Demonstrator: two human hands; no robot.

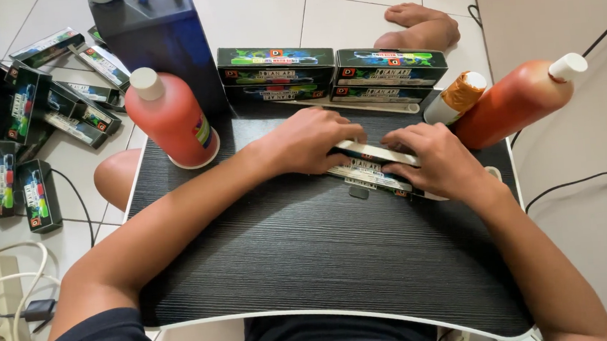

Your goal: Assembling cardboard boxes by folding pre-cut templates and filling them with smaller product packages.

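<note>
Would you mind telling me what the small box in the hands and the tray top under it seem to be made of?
Small box: looks like printed cardboard, slightly glossy, with thin folded flaps. Tray top: probably laminated board, dark matte wood-grain lines, white edge.

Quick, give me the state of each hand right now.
Left hand: closed on the small box.
Right hand: closed on the same small box, fingers over its top.
</note>
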